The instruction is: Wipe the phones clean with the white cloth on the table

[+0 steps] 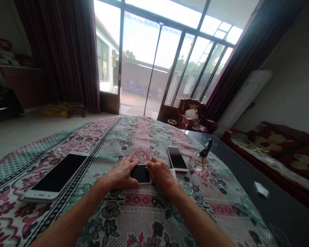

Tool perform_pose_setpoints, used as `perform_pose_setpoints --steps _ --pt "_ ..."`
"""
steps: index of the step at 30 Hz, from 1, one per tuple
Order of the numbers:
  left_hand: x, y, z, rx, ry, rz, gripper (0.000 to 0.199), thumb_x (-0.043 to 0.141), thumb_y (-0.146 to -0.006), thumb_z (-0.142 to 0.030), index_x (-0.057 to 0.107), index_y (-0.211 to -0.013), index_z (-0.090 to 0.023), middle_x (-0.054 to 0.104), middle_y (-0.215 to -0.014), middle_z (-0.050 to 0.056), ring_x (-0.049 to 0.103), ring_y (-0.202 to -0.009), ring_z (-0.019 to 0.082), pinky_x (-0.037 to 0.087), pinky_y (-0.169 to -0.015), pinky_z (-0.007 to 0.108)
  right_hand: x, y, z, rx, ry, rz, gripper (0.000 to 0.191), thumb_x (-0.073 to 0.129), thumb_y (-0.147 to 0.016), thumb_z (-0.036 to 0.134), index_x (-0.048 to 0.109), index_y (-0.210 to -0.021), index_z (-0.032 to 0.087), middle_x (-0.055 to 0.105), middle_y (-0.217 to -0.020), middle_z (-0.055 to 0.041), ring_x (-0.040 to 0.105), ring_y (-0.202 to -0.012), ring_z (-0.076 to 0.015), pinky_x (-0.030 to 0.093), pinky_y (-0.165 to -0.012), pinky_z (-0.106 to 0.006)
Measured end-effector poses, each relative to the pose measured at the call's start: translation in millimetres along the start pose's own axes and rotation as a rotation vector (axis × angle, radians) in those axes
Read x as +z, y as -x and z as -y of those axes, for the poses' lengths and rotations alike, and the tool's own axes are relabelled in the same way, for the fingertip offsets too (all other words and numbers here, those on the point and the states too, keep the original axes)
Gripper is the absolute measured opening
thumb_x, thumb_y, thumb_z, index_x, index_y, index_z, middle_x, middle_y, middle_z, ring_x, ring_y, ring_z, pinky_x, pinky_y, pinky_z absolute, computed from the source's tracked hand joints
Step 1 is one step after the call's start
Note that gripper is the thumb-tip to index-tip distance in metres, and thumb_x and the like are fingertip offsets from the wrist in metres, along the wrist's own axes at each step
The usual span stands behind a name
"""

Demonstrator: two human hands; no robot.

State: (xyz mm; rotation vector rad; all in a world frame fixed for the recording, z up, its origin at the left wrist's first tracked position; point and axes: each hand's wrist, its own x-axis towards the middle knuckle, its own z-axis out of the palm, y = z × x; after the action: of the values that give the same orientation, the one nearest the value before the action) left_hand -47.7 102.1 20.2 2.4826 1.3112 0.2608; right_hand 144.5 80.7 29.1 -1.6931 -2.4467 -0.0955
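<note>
Partly hidden phone [142, 174], hands [120, 173] [161, 174] covering ends

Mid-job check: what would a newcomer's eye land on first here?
Probably the bright glass wall at the back, straight ahead. Then the middle phone, low in the centre over the flowered cloth, with the left hand and right hand at its ends. A white phone lies to the left, screen dark.

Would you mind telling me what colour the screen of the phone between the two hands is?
The phone screen is black, seen in the head view.
</note>
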Motion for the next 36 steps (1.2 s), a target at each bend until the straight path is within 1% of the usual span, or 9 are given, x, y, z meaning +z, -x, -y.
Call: perform_pose_setpoints --steps 6,9,17,19,24,27,29,32,36 --pt "-1.9 0 -2 -0.022 0.005 0.010 0.063 0.070 -0.059 -0.046 0.055 -0.115 -0.022 0.051 -0.117 0.008 0.046 -0.109 0.029 0.040 -0.094 0.036 -4 30 4 -0.095 -0.021 0.007 0.027 0.042 -0.095 0.022 0.063 -0.078 0.019 0.057 -0.086 -0.0028 0.052 -0.077 -0.0126 0.034 -0.065 -0.023" --pt "-3.1 1 -3 -0.012 -0.001 0.011 0.063 0.069 -0.059 -0.047 0.055 -0.115 -0.021 0.052 -0.116 0.009 0.046 -0.109 0.030 0.040 -0.093 0.036 -2 36 3 -0.101 -0.047 0.004 0.028 0.041 -0.096 0.023 0.063 -0.079 0.019 0.057 -0.086 -0.0023 0.052 -0.077 -0.0120 0.035 -0.067 -0.022" --pt "-4.9 2 -4 -0.004 0.001 0.005 0.058 0.069 -0.060 -0.047 0.057 -0.111 -0.020 0.052 -0.112 0.009 0.047 -0.106 0.028 0.042 -0.091 0.034 0 0 -2 0.005 -0.030 -0.005 0.028 0.042 -0.096 0.025 0.064 -0.080 0.018 0.058 -0.088 -0.0031 0.055 -0.075 -0.0120 0.035 -0.065 -0.023" --pt "-4.3 2 -4 -0.012 0.004 0.013 0.059 0.069 -0.060 -0.048 0.057 -0.112 -0.021 0.052 -0.113 0.008 0.047 -0.107 0.028 0.041 -0.091 0.034 -1 -2 -2 0.014 -0.027 -0.003 0.028 0.042 -0.095 0.025 0.065 -0.081 0.018 0.058 -0.089 -0.0032 0.055 -0.075 -0.0119 0.035 -0.065 -0.023" --pt "-3.1 1 -3 -0.014 0.015 0.012 0.062 0.069 -0.060 -0.048 0.055 -0.115 -0.023 0.051 -0.117 0.008 0.045 -0.110 0.029 0.040 -0.093 0.036 -2 20 0 -0.056 -0.047 -0.014 0.029 0.042 -0.095 0.025 0.063 -0.078 0.018 0.057 -0.086 -0.0023 0.054 -0.074 -0.0115 0.035 -0.064 -0.022" --pt "-3.2 2 -3 -0.017 0.015 0.014 0.063 0.069 -0.060 -0.047 0.056 -0.115 -0.020 0.052 -0.117 0.010 0.046 -0.110 0.030 0.040 -0.093 0.036 -1 37 1 -0.094 -0.066 -0.022 0.028 0.041 -0.096 0.024 0.062 -0.078 0.019 0.056 -0.085 -0.0016 0.052 -0.075 -0.0114 0.034 -0.066 -0.022" --pt "-3.4 2 -4 -0.015 0.009 0.010 0.064 0.069 -0.060 -0.046 0.056 -0.116 -0.019 0.051 -0.117 0.010 0.046 -0.110 0.030 0.040 -0.093 0.036 -1 40 0 -0.106 -0.079 -0.018 0.028 0.041 -0.096 0.024 0.062 -0.078 0.019 0.056 -0.085 -0.0015 0.052 -0.076 -0.0112 0.034 -0.067 -0.022" --pt "-3.4 2 -4 -0.019 0.005 0.008 0.062 0.069 -0.060 -0.046 0.055 -0.115 -0.021 0.052 -0.116 0.009 0.046 -0.109 0.029 0.041 -0.093 0.036 0 30 -2 -0.097 -0.083 -0.008 0.029 0.041 -0.096 0.024 0.062 -0.078 0.018 0.056 -0.085 -0.0016 0.053 -0.074 -0.0108 0.034 -0.065 -0.022" --pt "-2.6 2 -2 -0.015 0.013 0.005 0.060 0.070 -0.060 -0.046 0.056 -0.113 -0.022 0.052 -0.114 0.008 0.047 -0.108 0.029 0.042 -0.092 0.034 0 4 -6 -0.041 -0.061 -0.009 0.028 0.043 -0.095 0.025 0.063 -0.078 0.018 0.057 -0.085 -0.0023 0.053 -0.073 -0.0111 0.034 -0.064 -0.022"
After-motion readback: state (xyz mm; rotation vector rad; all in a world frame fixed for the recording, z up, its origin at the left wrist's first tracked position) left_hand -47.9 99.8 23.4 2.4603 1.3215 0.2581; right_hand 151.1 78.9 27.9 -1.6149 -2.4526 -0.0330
